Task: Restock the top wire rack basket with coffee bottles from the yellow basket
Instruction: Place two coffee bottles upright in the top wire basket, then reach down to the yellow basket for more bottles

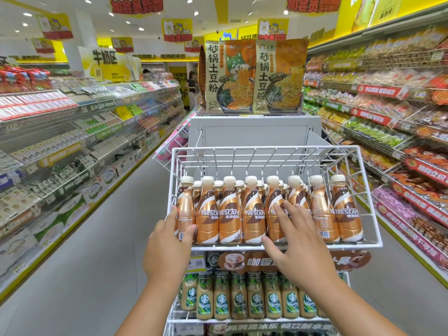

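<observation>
The top white wire rack basket [274,149] stands in front of me, holding rows of brown-and-copper Nescafe coffee bottles [230,212] with cream caps. My left hand [169,241] wraps around the leftmost front bottle [185,207] at the basket's left end. My right hand [294,236] lies flat with fingers spread against the front of the middle bottles, holding none of them. The yellow basket is out of view.
Below sits a second wire shelf of Starbucks bottles [244,297]. Noodle packets [252,76] stand on top of the grey display back panel [254,134]. Stocked shelves line the left [60,141] and right [392,132] sides. People stand far down the aisle.
</observation>
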Demonstrator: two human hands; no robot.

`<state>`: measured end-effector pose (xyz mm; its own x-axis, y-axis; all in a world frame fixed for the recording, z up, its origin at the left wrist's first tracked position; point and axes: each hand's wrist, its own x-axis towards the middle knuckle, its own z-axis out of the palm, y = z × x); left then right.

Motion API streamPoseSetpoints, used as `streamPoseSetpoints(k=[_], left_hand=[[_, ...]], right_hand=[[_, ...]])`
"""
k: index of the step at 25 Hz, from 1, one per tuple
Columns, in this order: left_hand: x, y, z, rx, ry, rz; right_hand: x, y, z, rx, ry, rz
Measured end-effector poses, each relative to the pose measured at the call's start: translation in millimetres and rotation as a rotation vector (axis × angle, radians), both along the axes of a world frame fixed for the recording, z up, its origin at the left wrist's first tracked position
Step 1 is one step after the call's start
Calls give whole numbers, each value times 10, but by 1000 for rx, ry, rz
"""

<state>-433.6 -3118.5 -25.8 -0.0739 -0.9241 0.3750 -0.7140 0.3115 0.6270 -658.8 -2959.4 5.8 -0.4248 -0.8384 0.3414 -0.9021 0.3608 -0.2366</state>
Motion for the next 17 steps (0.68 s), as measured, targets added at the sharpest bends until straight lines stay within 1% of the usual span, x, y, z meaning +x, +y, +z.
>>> streamPoseSetpoints(k=[2, 5, 7, 11, 13, 17], left_hand=[[38, 22, 30, -11, -61, 32], [101, 15, 108, -215, -150, 47], [112, -29, 191, -276, -206, -46], [117, -94, 350, -275, -374, -313], [133, -54, 402, -283, -423, -413], [163, 252, 487, -282, -422, -452]], right_hand=[[30, 18, 7, 10, 21, -9], [95, 29, 17, 31, 29, -12], [141, 25, 38, 56, 34, -7], [276, -4, 137, 106, 71, -1], [341, 26, 182, 130, 82, 9], [450, 240, 253, 120, 87, 51]])
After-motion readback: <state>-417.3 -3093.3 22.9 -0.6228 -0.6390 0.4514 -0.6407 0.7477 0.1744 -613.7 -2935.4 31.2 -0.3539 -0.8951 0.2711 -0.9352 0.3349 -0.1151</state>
